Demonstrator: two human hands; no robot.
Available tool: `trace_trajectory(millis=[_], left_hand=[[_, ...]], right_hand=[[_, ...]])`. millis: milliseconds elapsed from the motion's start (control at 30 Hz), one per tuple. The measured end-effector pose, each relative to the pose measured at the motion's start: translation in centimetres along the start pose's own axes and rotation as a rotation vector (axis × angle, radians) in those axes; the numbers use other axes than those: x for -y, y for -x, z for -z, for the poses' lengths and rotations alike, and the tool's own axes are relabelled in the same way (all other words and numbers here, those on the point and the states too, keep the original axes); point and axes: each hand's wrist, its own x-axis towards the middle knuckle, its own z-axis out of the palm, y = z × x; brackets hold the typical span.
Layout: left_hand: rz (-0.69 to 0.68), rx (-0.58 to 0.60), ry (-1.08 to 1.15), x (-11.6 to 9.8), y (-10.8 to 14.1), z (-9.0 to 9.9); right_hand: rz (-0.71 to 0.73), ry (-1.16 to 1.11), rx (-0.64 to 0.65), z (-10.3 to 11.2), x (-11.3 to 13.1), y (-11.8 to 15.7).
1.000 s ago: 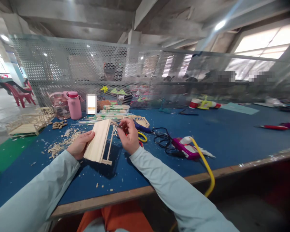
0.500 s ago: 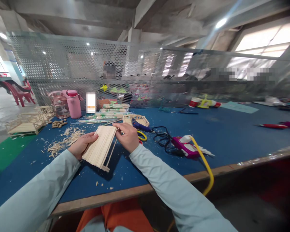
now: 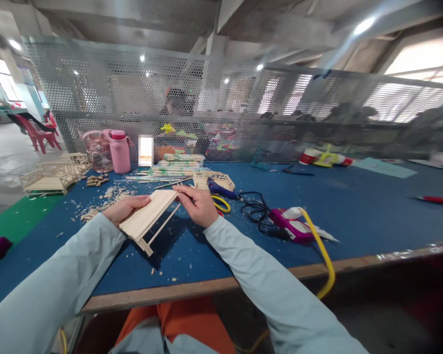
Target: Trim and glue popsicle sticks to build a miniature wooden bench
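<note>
A small model made of pale wooden sticks, with a flat slatted panel and a thin rail beneath, is held tilted above the blue table. Around its left edge my left hand is closed, thumb on top of the panel. At the far right corner, my right hand pinches the model between thumb and fingers; some fingertips are hidden behind it. Just beyond my right hand lie a blue glue gun and yellow-handled scissors. Behind them rests another stick model.
Wood scraps and peanuts lie on the left, near finished stick models. A pink bottle and wrapped stick bundles stand at the back. A purple power strip with a yellow cord is on the right.
The model has tipped, so its panel appears narrower and the rail underneath shows more. Both hands keep their hold. The whole view has shifted slightly.
</note>
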Motion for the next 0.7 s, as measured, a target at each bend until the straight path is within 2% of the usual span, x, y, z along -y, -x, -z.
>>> trace_trajectory(millis=[67,133,200,267,367,400,467,533,600,700], left_hand=[[-0.028,0.041,-0.093,-0.2,-0.2,0.5],[-0.062,0.067,-0.231,-0.5,-0.5,0.8],[-0.129,0.031,-0.395,-0.8,-1.0,0.9],[-0.264,-0.109,-0.572,-1.1,-1.8,1.1],[-0.495,-0.437,-0.719,-1.7,-2.8,2.1],[-0.528,-0.524,-0.718,-1.9,-2.9,2.8],[-0.485,-0.616,-0.707,-2.4,-2.5,4.3],[-0.352,-0.625,-0.73,-2.8,-1.5,5.6],[-0.187,-0.544,-0.751,-2.9,-0.2,6.2],[-0.007,-0.288,-0.722,-2.4,1.1,5.8]], right_hand=[[-0.003,-0.021,0.08,0.2,-0.1,0.0],[0.001,-0.041,0.234,0.3,-0.4,0.0],[-0.006,-0.077,0.376,0.0,-1.0,0.0],[-0.045,-0.11,0.405,-0.5,-1.6,0.1],[-0.147,-0.068,0.267,-1.1,-2.4,0.2],[-0.181,-0.04,0.235,-1.2,-2.5,0.2],[-0.243,-0.018,0.248,-1.0,-2.7,0.2],[-0.33,-0.105,0.308,-0.8,-2.7,0.1],[-0.466,-0.253,0.315,-0.9,-2.8,-0.1],[-0.649,-0.38,0.263,-1.5,-3.0,-0.3]])
